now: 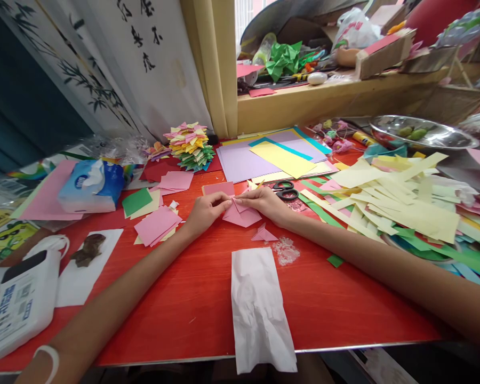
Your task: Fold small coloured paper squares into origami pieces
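Left hand [208, 210], right hand [263, 205] pinching folded pink paper [242, 216]; metal bowl [444, 137] holding green oval pieces [417, 134]; tissue [95, 175] in blue pack [112, 186].

A piece of pink paper [242, 216] is pinched near its upper part by the fingertips of the left hand [206, 212] and right hand [267, 204]. It is creased and partly folded, its angular lower portion spread toward the near side of the red desk [176, 304].
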`<move>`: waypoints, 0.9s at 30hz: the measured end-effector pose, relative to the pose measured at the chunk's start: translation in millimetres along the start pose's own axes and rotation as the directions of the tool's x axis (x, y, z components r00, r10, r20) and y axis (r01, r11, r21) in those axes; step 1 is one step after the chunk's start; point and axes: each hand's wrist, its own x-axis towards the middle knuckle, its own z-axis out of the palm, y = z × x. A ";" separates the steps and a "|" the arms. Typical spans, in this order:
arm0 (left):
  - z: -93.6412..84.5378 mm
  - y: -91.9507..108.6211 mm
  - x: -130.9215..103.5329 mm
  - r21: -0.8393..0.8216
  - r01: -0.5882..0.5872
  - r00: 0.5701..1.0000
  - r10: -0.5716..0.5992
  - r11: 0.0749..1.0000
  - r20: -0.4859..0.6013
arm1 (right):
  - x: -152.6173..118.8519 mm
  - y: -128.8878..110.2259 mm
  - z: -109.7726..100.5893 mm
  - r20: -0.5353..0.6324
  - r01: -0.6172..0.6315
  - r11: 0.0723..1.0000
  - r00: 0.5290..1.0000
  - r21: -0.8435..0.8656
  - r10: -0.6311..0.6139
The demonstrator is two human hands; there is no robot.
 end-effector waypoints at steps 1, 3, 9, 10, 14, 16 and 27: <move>-0.1 0.2 -0.3 0.001 -0.001 1.000 0.001 1.000 0.002 | 0.1 0.2 0.0 0.000 0.005 1.000 1.000 -0.008 -0.005; -0.3 0.5 -0.7 0.003 -0.003 1.000 0.003 1.000 0.003 | 0.6 1.4 -0.2 0.001 0.019 1.000 1.000 -0.025 -0.019; 0.5 1.3 -0.3 0.019 -0.010 1.000 0.010 1.000 -0.002 | 1.2 3.4 -0.6 -0.005 0.039 0.993 0.999 -0.115 -0.039; 0.6 1.3 0.0 0.015 -0.009 1.000 0.010 1.000 -0.006 | 0.9 2.8 -0.3 -0.002 0.041 0.991 0.999 -0.127 -0.042; 0.9 0.5 0.9 -0.053 -0.004 1.000 0.002 0.999 -0.032 | 0.0 1.3 0.8 0.033 0.036 0.994 0.999 -0.107 -0.032; 1.0 -0.1 0.9 -0.082 -0.002 0.999 -0.002 0.997 -0.048 | 0.0 1.4 0.7 0.050 0.020 0.998 0.999 -0.052 -0.018; 0.9 1.0 0.0 -0.038 -0.006 0.996 0.003 0.999 -0.085 | 0.5 -4.7 -5.3 0.172 0.055 0.994 0.984 -0.094 -0.038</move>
